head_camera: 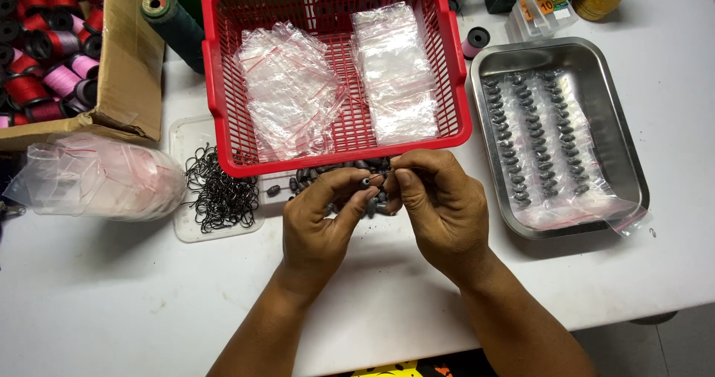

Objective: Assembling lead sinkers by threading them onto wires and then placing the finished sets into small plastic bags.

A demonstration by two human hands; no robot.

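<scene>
My left hand (322, 213) pinches a sinker (366, 182) steady so my right hand (439, 206) can thread a hook (386, 176) in

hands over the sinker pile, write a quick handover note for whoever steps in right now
Left hand: fingertips pinch a small dark sinker.
Right hand: thumb and forefinger pinch something thin at that same sinker; too small to tell what.
Loose sinker pile lies on the table just below the red basket, which holds clear zip bags. Black hooks sit in a shallow clear tray to the left.
Done: bagged rows of sinkers lie in the steel tray.
Left: the loose pile and the empty bags.
</scene>
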